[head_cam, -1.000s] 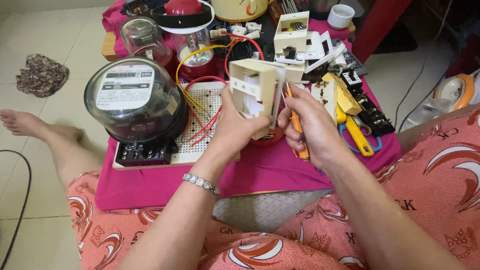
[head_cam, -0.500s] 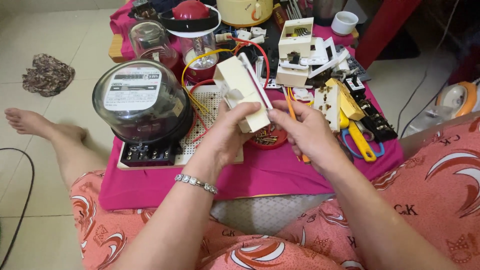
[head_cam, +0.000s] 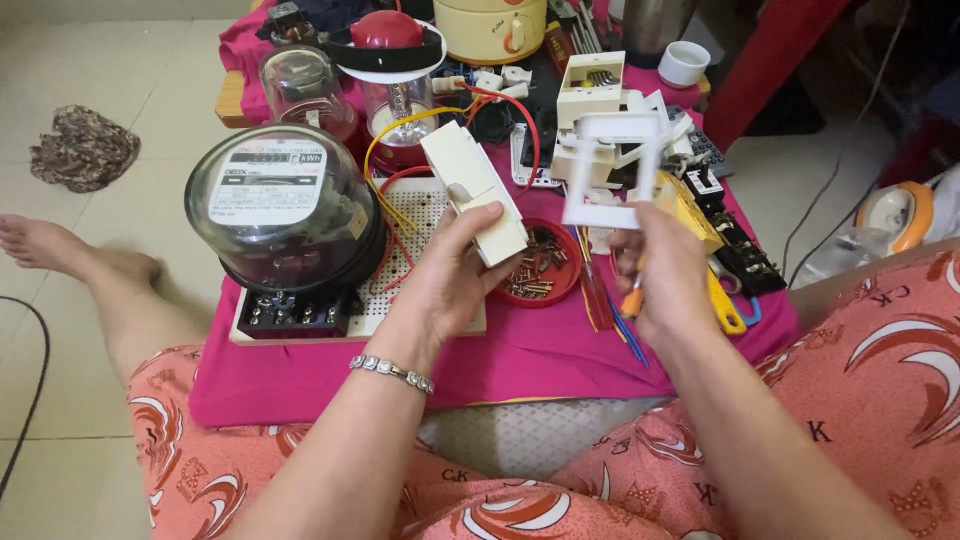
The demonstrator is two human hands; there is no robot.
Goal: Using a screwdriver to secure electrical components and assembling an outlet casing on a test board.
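Above pink cloth (head_cam: 330,385): one switch body (head_cam: 475,195), one frame (head_cam: 615,170).

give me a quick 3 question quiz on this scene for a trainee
1. True or false: the left hand holds the cream switch block.
2. What does the right hand hold up? A) white square frame B) red cup C) yellow pliers
3. Fill in: the red dish of screws sits on the ___ cloth.

Key: 1 true; 2 A, the white square frame; 3 pink.
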